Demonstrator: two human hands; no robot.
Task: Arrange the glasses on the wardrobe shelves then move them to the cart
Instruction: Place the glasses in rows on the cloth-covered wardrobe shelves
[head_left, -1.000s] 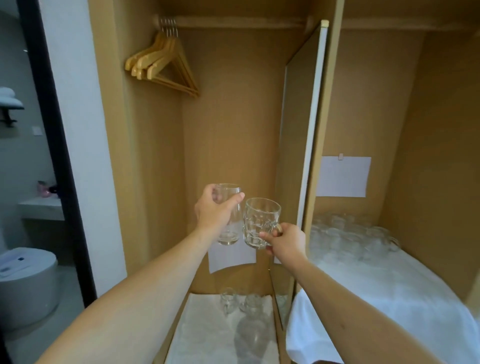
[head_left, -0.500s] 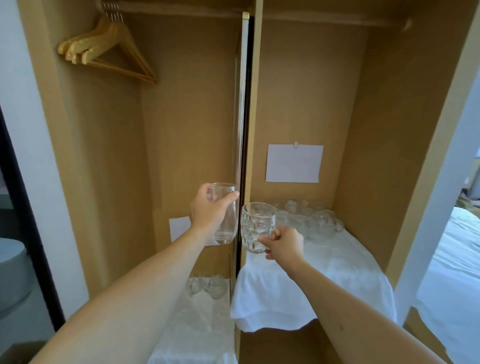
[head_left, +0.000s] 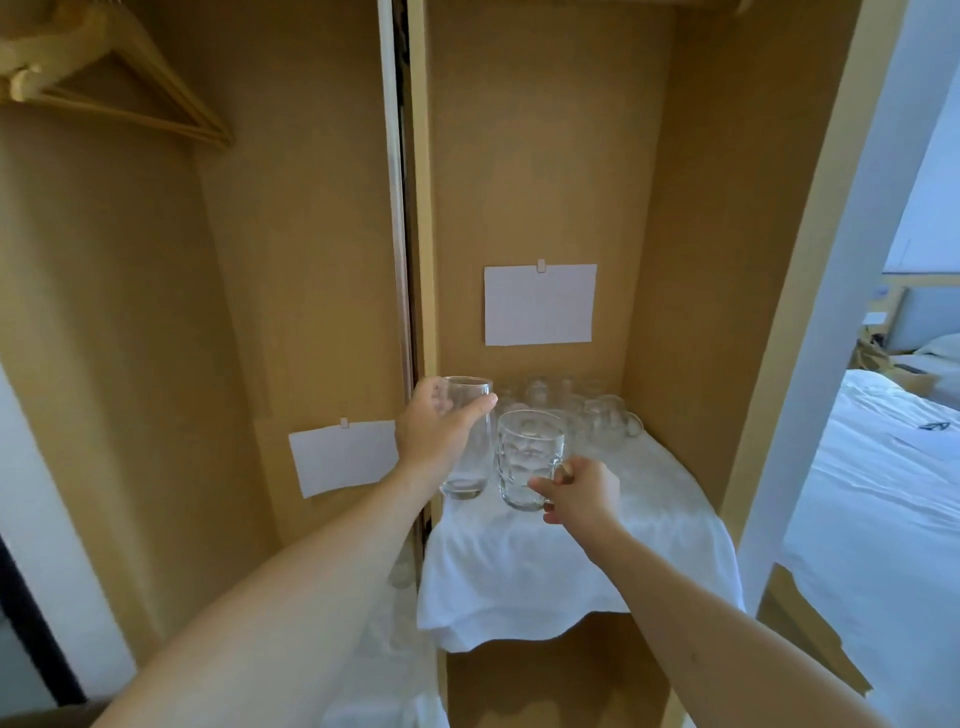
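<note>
Wardrobe (head_left: 519, 156) fills your view, its right bay holding a shelf (head_left: 649, 519) draped in a white cloth, with a sheet of paper (head_left: 540, 304) clipped to the back panel above it. A cluster of glasses (head_left: 582, 410) stands packed against the back edge of the shelf, towards the back right corner, which leaves the front and left of the cloth free; that is likely where you mean to set down what you carry. Your arms reach in from below, both stretched forward over the front edge.

Your left hand (head_left: 431, 431) wraps the tall glass (head_left: 467, 441) from the side, thumb across its upper wall, fingers curled behind, keeping it upright near the left edge. Your right hand (head_left: 576, 493) pinches the handle of the dimpled mug (head_left: 527, 460), also upright, just beside the tall glass; whether the two touch is hard to tell. Both bases sit low, close to the cloth, though contact cannot be confirmed. No cart is in view, so this looks like the arranging stage.
</note>
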